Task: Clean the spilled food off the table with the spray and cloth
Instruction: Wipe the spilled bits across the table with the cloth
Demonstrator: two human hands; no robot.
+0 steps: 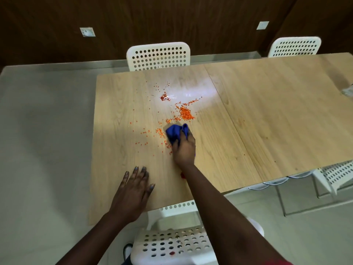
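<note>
Small orange food bits (185, 113) lie scattered over the middle of the light wooden table (267, 115), with a dense pile just beyond the cloth and a darker red clump (164, 97) farther back. My right hand (185, 150) is shut on a bunched blue cloth (174, 133) pressed onto the table among the bits. Flat on the table near its front edge rests my left hand (133, 192), fingers spread and holding nothing. A small red spot (183, 175) shows beside my right forearm. No spray bottle is in view.
A white perforated chair (158, 56) stands at the far side and another (295, 47) at the back right. One white chair (172, 243) is below me at the near edge, and more (336, 175) at the right. Some object (348, 91) is cut off at the right edge.
</note>
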